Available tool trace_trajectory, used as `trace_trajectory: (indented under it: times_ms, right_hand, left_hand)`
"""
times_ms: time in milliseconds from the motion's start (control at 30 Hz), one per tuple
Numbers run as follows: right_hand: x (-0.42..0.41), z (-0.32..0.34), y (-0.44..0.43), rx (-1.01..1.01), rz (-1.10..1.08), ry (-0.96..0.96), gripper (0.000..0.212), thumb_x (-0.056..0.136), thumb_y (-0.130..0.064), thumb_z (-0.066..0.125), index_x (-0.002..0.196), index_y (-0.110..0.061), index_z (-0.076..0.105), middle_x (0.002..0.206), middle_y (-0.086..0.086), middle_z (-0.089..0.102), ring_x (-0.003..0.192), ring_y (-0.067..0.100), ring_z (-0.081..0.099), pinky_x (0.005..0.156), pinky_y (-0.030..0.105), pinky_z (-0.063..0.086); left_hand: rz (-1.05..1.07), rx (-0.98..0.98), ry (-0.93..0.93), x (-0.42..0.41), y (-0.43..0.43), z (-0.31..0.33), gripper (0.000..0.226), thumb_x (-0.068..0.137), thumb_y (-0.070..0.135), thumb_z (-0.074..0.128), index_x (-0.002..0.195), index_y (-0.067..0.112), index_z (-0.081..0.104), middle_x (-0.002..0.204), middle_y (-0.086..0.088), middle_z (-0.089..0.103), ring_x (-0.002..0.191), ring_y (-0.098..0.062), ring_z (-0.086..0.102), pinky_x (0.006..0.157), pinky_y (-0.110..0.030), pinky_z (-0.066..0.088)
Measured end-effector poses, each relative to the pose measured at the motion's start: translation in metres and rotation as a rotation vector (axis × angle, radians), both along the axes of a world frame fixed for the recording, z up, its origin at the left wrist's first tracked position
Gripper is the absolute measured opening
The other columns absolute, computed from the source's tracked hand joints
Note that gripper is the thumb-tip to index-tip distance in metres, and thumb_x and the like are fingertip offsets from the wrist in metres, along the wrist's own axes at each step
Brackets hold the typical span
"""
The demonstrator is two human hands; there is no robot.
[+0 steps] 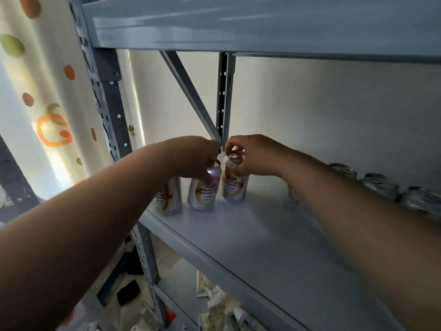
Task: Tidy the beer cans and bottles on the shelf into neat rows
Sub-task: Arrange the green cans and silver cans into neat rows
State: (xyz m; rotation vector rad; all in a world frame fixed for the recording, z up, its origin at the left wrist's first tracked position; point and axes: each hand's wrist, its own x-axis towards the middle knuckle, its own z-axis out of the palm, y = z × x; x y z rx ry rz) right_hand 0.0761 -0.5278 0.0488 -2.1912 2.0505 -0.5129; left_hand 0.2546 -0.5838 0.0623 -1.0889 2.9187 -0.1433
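Note:
Three white-and-gold beer cans stand at the far left end of the grey shelf. My left hand grips the top of the middle can. My right hand grips the top of the right can, fingers curled over its rim. The left can is partly hidden behind my left forearm. Both gripped cans stand close together, almost touching.
Several silver cans stand along the back right of the shelf, and one more shows behind my right forearm. A diagonal brace and an upright post rise behind the cans. The upper shelf hangs overhead. Clutter lies below.

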Motion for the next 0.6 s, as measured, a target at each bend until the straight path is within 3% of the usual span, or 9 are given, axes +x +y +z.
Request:
trace_trajectory:
  times_ms: [133,200,300,400,467,600]
  right_hand:
    - [-0.022,0.009,0.009,0.101,-0.117,0.081,0.039,0.078,-0.029,0.073,0.113,-0.035,0.057,0.112,-0.010,0.059,0.096,0.014,0.057,0.066,0.027,0.048]
    - [-0.029,0.012,0.013,0.124,-0.160,0.086,0.041,0.077,-0.025,0.073,0.114,-0.034,0.058,0.112,-0.010,0.060,0.093,0.012,0.056,0.064,0.024,0.045]
    - [-0.034,0.012,0.017,0.123,-0.209,0.069,0.043,0.076,-0.023,0.074,0.115,-0.033,0.057,0.108,-0.011,0.060,0.091,0.010,0.056,0.062,0.023,0.042]
    - [-0.035,0.008,0.018,0.091,-0.269,0.052,0.041,0.077,-0.025,0.073,0.112,-0.036,0.056,0.096,-0.016,0.055,0.087,0.010,0.054,0.060,0.023,0.039]
    - [-0.037,0.005,0.019,0.070,-0.297,0.044,0.042,0.077,-0.030,0.074,0.113,-0.040,0.054,0.096,-0.017,0.054,0.090,0.011,0.055,0.064,0.026,0.042]
    - [-0.043,0.002,0.026,0.055,-0.348,0.037,0.041,0.077,-0.030,0.073,0.111,-0.041,0.053,0.095,-0.017,0.057,0.088,0.010,0.056,0.068,0.029,0.049]
  left_hand:
    - [-0.119,0.023,0.006,-0.025,-0.033,-0.001,0.053,0.081,0.028,0.078,0.125,0.016,0.050,0.117,-0.004,0.062,0.103,-0.023,0.058,0.082,-0.033,0.051]
    - [-0.178,0.066,0.038,-0.040,-0.051,-0.002,0.046,0.080,0.024,0.077,0.118,0.018,0.051,0.114,-0.004,0.062,0.101,-0.023,0.060,0.085,-0.039,0.054]
    - [-0.252,0.104,0.046,-0.066,-0.065,-0.001,0.044,0.076,0.023,0.080,0.107,0.025,0.050,0.101,0.001,0.060,0.091,-0.020,0.059,0.075,-0.039,0.055]
    - [-0.321,0.095,0.035,-0.091,-0.072,-0.001,0.047,0.074,0.022,0.081,0.109,0.025,0.050,0.095,0.006,0.057,0.090,-0.019,0.059,0.065,-0.031,0.049]
    - [-0.390,0.092,0.031,-0.103,-0.077,-0.002,0.048,0.072,0.020,0.081,0.108,0.023,0.050,0.099,0.003,0.059,0.090,-0.020,0.059,0.058,-0.029,0.045]
    - [-0.471,0.134,0.025,-0.117,-0.085,-0.001,0.048,0.070,0.018,0.083,0.105,0.023,0.051,0.096,0.002,0.059,0.072,-0.011,0.058,0.038,-0.013,0.038]
